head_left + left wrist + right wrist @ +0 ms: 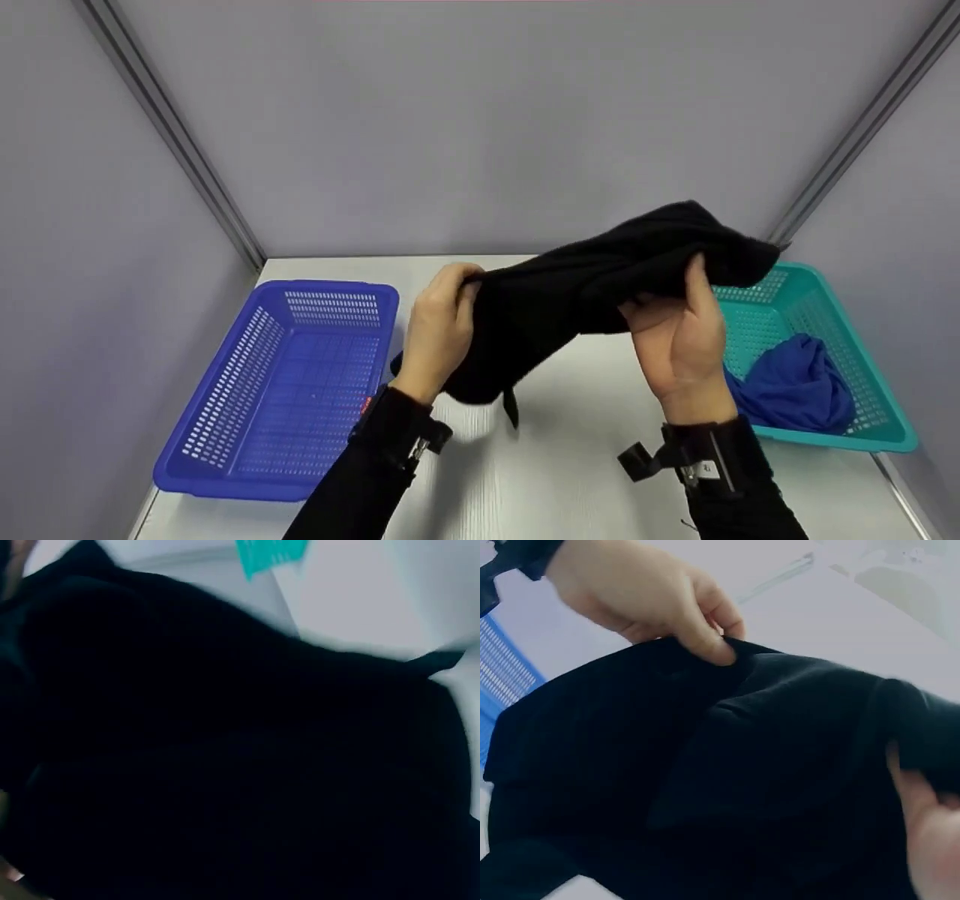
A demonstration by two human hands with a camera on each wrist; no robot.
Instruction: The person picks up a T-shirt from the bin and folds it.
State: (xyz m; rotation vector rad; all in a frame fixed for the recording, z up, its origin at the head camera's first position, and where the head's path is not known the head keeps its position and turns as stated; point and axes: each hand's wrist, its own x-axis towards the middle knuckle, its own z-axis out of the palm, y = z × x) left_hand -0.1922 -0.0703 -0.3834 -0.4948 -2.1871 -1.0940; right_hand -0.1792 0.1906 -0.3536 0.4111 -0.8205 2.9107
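A blue basket [232, 486] stood at 8 o'clock on a white desk [570, 450], the left forearm overlapping its inner side beside a small red tag [366, 405]. At 4 o'clock sat a teal basket [832, 330] with a crumpled blue cloth [802, 386] inside. Grey walls [487, 135] rose at 12 o'clock and on both flanks. Between the baskets, a black cloth [555, 300] was held up above the desk, its 2 o'clock end hiding the teal basket's far corner; it also filled most of the left wrist view.

The cloth, soft, matte and loosely folded, showed a narrow strip dangling toward 7 o'clock. Both baskets were shallow, perforated and plastic-looking.

Both hands gripped the black cloth. The left hand [439, 322], knuckles up, pinched its upper edge between thumb and bent fingers; the right hand [679, 352], palm showing, pressed its thumb upright against the front, fingers partly hidden beneath.
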